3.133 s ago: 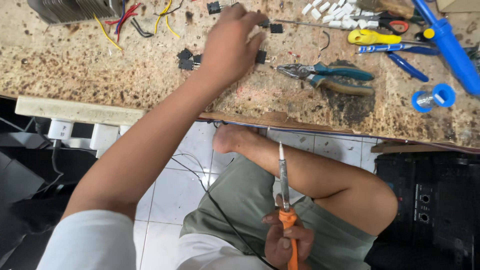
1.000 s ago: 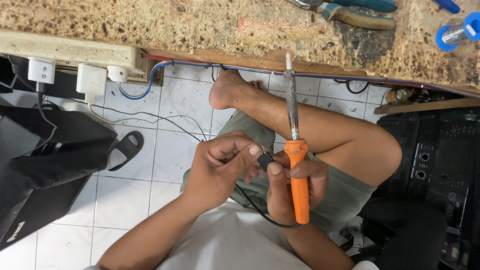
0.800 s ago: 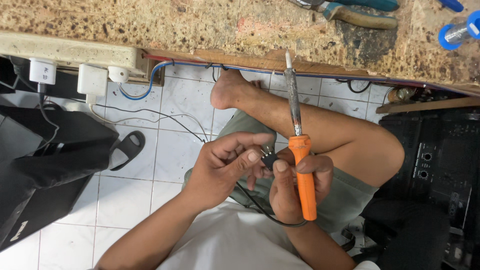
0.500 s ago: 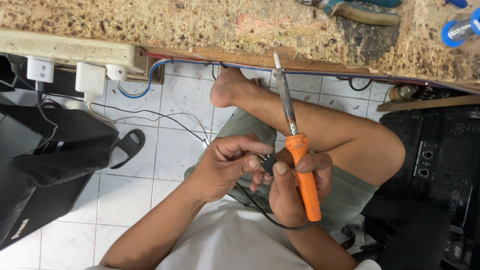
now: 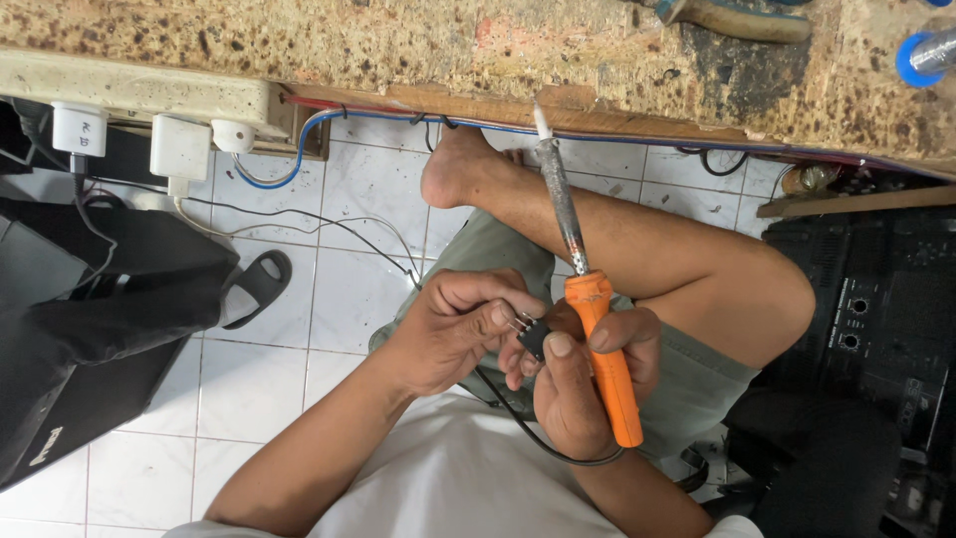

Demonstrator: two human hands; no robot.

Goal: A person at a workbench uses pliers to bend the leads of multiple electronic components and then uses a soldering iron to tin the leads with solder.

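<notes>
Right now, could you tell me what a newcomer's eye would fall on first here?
The orange-handled soldering iron stands out, gripped in the right hand above the lap, tip pointing towards the bench edge. Beside it, both hands pinch a small black component, the left hand from the left.

both forearms reach in from the bottom edge and meet over the lap. the left hand [image 5: 453, 329] curls, fingertips pinched together. the right hand [image 5: 578, 374] is fisted, thumb up, touching the left's fingertips.
</notes>
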